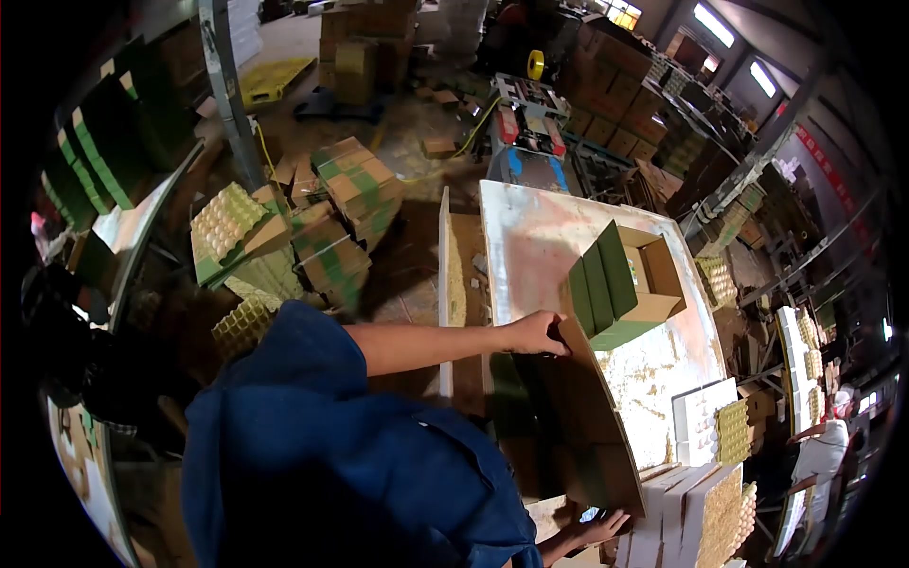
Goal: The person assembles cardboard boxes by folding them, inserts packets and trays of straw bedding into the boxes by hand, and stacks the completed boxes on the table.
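Note:
My left hand [538,334] is closed on the upper edge of a brown cardboard panel [595,407], which belongs to a box with green tape on it. At the panel's lower end, my right hand [598,528] touches the edge with its fingers stretched out. Beyond my left hand, an open carton [660,275] with green sides stands on the worn white table [530,227]. White foam boxes [672,516] stand close to my right hand. A tray of eggs [696,426] lies near the table's right edge.
Taped cartons [355,180] are piled on the floor, beside an egg tray [227,222] on a box. A taping machine [530,128] stands behind the table. Metal posts [227,85] rise at left and right. Another person [822,454] is at the far right.

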`<act>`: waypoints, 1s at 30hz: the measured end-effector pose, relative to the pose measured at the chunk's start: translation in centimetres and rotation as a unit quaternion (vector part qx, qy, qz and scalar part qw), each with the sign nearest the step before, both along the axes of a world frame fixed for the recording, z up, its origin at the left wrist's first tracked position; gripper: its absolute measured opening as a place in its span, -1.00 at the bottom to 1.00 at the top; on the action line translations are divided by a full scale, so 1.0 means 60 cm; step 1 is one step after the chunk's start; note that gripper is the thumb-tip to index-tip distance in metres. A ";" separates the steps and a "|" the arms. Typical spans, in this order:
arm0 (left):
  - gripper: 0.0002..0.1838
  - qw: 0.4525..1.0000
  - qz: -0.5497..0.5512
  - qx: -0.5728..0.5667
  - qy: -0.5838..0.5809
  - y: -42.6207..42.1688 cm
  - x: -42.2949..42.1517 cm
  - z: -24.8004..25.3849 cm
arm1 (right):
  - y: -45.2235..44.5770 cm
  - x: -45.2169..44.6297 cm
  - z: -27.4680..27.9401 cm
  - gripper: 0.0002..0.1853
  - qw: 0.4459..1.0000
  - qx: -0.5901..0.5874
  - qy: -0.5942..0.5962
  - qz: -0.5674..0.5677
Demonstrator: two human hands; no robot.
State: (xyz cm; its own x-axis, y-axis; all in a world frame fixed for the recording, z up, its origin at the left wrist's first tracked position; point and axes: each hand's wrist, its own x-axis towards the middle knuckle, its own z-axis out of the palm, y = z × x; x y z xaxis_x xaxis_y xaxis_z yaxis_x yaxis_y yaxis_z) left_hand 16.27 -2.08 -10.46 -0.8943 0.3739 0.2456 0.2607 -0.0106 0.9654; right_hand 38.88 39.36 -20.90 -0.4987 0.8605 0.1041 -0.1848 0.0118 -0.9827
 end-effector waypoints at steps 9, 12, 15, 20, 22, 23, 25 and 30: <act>-0.69 0.989 0.101 0.029 -0.104 -0.006 0.057 0.056 | -0.105 0.027 0.173 -0.50 0.999 0.013 -0.013 0.029; -0.71 0.995 0.010 0.026 -0.093 -0.016 0.042 0.048 | -0.079 0.016 0.187 -0.52 0.995 0.097 -0.013 0.010; -0.71 0.989 -0.061 -0.011 -0.134 -0.026 0.038 0.065 | -0.081 0.005 0.191 -0.55 0.990 0.108 -0.080 -0.031; -0.69 0.963 -0.238 -0.100 -0.080 -0.045 0.018 0.099 | -0.065 -0.005 0.162 -0.49 0.986 0.088 -0.101 -0.094; -0.69 0.952 -0.273 -0.115 -0.083 -0.041 0.018 0.102 | -0.066 -0.007 0.168 -0.50 0.990 0.084 -0.084 -0.079; -0.68 0.939 -0.308 -0.134 -0.080 -0.038 0.016 0.105 | -0.068 -0.009 0.175 -0.51 0.993 0.076 -0.063 -0.066; -0.69 0.935 -0.311 -0.140 -0.096 -0.036 0.013 0.111 | -0.067 -0.017 0.183 -0.50 0.993 0.082 -0.065 -0.062; -0.71 0.925 -0.328 -0.181 -0.056 -0.021 -0.002 0.108 | -0.074 -0.030 0.183 -0.50 0.989 0.092 -0.085 -0.073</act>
State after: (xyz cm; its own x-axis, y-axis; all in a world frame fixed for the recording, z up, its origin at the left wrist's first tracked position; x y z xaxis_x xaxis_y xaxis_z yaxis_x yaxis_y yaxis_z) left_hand 16.17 -3.34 -4.00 -0.4570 0.8856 -0.0825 0.2120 0.1985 0.9569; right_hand 37.06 34.93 -9.89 -0.3934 0.8991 0.1921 -0.0006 0.2087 -0.9780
